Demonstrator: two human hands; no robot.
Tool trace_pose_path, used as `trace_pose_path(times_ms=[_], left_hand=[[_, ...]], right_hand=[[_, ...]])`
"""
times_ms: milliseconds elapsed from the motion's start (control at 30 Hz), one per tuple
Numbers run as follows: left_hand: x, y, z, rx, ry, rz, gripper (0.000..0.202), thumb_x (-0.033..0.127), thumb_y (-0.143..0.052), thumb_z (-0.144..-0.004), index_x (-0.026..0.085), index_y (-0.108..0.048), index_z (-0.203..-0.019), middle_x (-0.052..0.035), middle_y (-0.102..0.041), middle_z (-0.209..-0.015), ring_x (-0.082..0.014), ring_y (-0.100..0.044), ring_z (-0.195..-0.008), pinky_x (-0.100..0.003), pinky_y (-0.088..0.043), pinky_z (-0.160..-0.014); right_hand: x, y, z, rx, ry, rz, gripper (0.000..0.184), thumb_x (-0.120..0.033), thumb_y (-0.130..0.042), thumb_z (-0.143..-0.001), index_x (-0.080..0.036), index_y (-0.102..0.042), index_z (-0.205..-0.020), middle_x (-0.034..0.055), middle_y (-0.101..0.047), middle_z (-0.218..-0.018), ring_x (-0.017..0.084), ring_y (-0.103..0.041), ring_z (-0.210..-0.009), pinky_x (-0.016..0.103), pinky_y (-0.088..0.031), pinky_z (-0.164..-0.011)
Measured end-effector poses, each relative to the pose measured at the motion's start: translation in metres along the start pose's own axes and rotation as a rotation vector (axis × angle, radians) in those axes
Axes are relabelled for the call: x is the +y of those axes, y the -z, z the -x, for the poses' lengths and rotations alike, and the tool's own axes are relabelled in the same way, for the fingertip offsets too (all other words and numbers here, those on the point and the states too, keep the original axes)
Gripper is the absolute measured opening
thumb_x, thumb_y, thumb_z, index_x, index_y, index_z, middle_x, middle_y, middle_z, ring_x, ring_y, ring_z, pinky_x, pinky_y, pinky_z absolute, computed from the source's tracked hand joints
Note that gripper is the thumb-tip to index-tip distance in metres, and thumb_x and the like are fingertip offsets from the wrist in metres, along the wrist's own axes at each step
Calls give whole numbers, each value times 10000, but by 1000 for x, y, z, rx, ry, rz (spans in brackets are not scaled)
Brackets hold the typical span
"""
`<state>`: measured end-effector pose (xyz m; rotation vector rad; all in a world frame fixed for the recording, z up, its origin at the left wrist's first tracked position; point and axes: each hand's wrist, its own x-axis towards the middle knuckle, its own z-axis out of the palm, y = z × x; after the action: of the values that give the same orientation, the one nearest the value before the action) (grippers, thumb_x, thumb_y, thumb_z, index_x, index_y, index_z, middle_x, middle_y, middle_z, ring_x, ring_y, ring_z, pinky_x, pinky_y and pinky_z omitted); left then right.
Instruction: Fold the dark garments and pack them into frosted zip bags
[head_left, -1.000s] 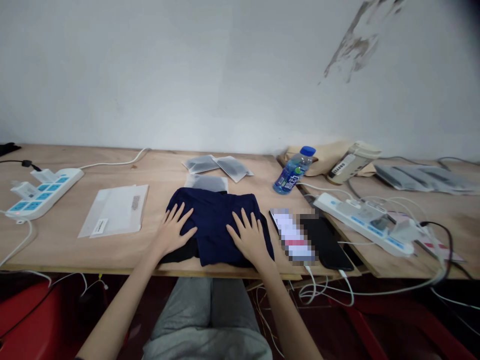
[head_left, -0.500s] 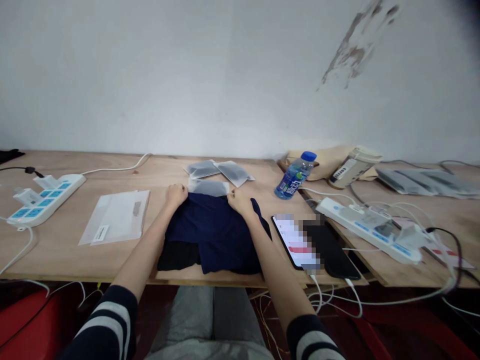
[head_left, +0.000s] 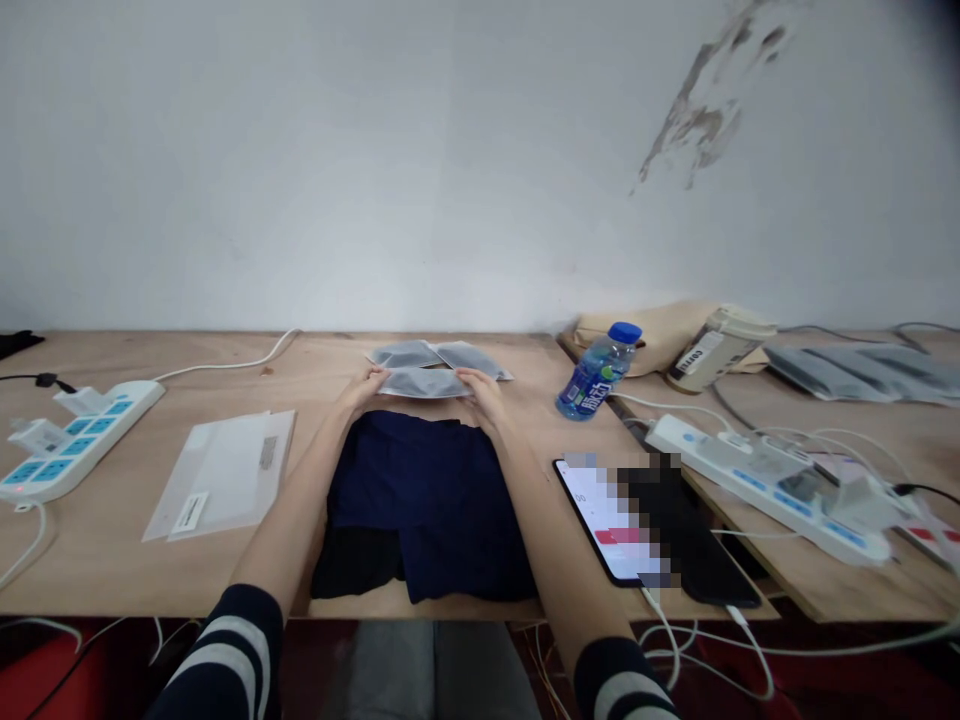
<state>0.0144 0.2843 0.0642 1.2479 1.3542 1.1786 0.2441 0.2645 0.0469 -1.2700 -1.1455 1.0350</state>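
Note:
A folded navy garment [head_left: 424, 500] lies on the wooden table [head_left: 135, 560] right in front of me, with a black piece of cloth [head_left: 356, 562] showing under its left near corner. Just beyond it, my left hand [head_left: 365, 388] and my right hand [head_left: 482, 393] grip the two ends of a clear plastic bag with dark contents [head_left: 424, 381], fingers closed on its edges. Two more such bags [head_left: 442, 355] lie behind it.
A flat white packet [head_left: 221, 475] lies to the left, with a white power strip [head_left: 71, 440] further left. On the right are a phone with a lit screen [head_left: 611, 520], a dark phone [head_left: 690, 540], a water bottle [head_left: 598, 370], another power strip [head_left: 765, 475] and cables.
My hands went from flat on the navy garment to its far edge, then past it, and now hold the plastic bag. The view tilted down slightly.

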Motion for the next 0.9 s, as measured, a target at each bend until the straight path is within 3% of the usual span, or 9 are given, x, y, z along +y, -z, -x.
trace_pose_path(times_ms=[133,267,367,433,500,533,600,733,900], left_hand=[[21,10,23,-96,-1,124,256,342,-720,-795,162,-566,-891,-71,-658,-906,-167,-662,-838,-376,-601,-784],[25,26,79,-124,-46,221,339,432,-706,-789,186,-574,-980,-45,-659,-893,-176,-671,-852,-375,-608,-786],[7,36,135,-129,-25,176,385,507,-618,-842,204,-572,-1075,-62,-672,-976,-195,-692,-881,-375,-603,-814],[-14,43,171,-68,4,87,437,500,-584,-868,237,-493,-1205,-73,-679,-1020,-201,-706,-866,-393,-596,-821],[-38,49,202,-18,-61,-30,440,464,-557,-890,260,-433,-1259,-88,-666,-1079,-212,-700,-909,-409,-582,-838],[-49,52,215,8,-115,-117,410,438,-551,-894,269,-441,-1251,-91,-654,-1108,-214,-693,-926,-410,-572,-847],[-64,55,234,19,-230,-324,318,384,-539,-898,289,-502,-1199,-84,-634,-1122,-220,-671,-949,-408,-556,-853],[-70,50,245,-42,-456,-664,248,276,-505,-904,301,-596,-1134,-80,-588,-1076,-235,-615,-994,-406,-519,-882],[-66,37,227,-14,-643,-894,263,204,-486,-908,256,-642,-1114,-89,-567,-1009,-226,-576,-911,-388,-508,-811]], right_hand=[[-30,14,18,-22,24,-124,299,-384,-542,-748,-204,-660,-955,79,-684,-1124,206,-644,-995,326,-537,-801],[-44,35,53,-107,76,-160,283,-393,-601,-762,-220,-684,-970,58,-689,-1120,209,-639,-1014,351,-530,-838],[-35,49,84,-107,138,97,305,-401,-592,-800,-226,-666,-1039,63,-685,-1110,234,-634,-1026,413,-523,-872],[-24,51,108,35,246,360,282,-364,-566,-820,-216,-650,-1044,94,-668,-1136,269,-613,-1070,465,-503,-904],[-15,45,137,180,406,545,246,-305,-516,-851,-206,-634,-1042,126,-634,-1196,292,-576,-1139,490,-473,-947],[-12,39,153,196,479,598,238,-276,-486,-871,-206,-628,-1049,134,-620,-1220,291,-560,-1166,489,-460,-966],[-7,21,183,94,576,670,224,-232,-468,-895,-220,-625,-1054,127,-606,-1246,276,-566,-1159,469,-457,-975],[-2,-17,224,-188,680,815,256,-163,-455,-901,-236,-651,-1049,115,-597,-1285,280,-566,-1150,480,-467,-947],[3,-42,228,-206,693,932,278,-153,-466,-899,-225,-665,-1079,115,-595,-1301,295,-545,-1151,490,-459,-952]])
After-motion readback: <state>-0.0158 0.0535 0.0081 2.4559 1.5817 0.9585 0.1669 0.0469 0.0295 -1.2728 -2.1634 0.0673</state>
